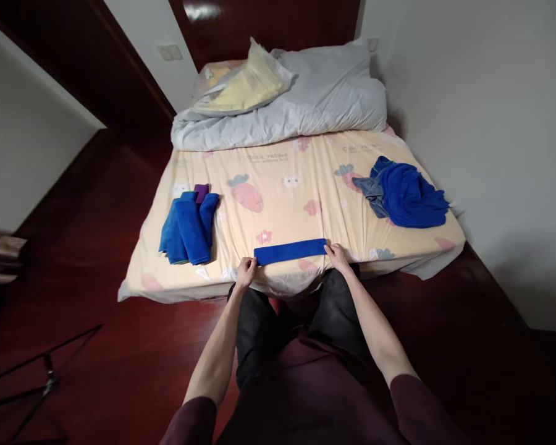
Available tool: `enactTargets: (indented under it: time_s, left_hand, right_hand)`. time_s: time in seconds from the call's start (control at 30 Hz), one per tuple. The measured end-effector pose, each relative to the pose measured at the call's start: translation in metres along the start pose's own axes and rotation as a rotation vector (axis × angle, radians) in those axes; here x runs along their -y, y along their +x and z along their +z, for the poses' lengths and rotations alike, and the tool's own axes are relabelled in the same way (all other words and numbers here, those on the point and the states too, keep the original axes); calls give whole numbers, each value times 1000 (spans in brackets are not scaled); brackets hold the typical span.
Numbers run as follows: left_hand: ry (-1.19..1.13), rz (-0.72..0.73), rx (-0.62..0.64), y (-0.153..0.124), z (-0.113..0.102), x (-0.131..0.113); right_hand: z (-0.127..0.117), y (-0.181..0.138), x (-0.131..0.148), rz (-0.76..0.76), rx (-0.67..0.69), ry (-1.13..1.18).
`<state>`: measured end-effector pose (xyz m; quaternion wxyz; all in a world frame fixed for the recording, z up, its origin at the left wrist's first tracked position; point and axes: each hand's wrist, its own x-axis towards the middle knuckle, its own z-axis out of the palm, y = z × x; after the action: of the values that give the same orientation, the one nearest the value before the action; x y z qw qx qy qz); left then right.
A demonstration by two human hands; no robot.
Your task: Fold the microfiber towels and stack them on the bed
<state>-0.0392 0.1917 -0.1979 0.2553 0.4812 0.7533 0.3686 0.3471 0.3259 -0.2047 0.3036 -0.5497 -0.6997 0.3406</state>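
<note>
A blue towel folded into a long narrow strip (290,251) lies near the front edge of the bed. My left hand (247,271) pinches its left end, and my right hand (337,256) grips its right end. Off to the left, several rolled or folded blue towels (189,228) are heaped together, with a purple one (201,193) behind them. On the right rests a loose, crumpled pile of blue cloth (412,194), with a grey-blue cloth (373,193) at its left side.
The bed (287,204) has a cream sheet printed with carrots and rabbits. Across its head lie a rolled grey quilt (324,93) and a yellow pillow (252,80). A wall (491,136) runs along the right. Black stand legs (46,371) are on the dark red floor at lower left.
</note>
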Motion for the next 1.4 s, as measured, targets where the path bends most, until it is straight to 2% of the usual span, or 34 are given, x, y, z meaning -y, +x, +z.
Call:
enactTargets:
  time_s: [0.67,0.93,1.17,1.33,1.4]
  left_hand:
    - [-42,-3,15,-3,-5,-2]
    - [41,-15,-19,-3,-4,-12]
    - [169,-115,-113,-10,6,-24]
    - [186,-204,-123,-10,5,-27]
    - [175,-230,-126,-9,3,-28]
  right_hand:
    - [-7,2,14,44,-11,-97]
    - [-7,5,14,113,-37,-98]
    - [-8,12,25,239,-4,-240]
    - [-10,17,24,334,-19,-237]
    - [-11,18,23,321,-22,-276]
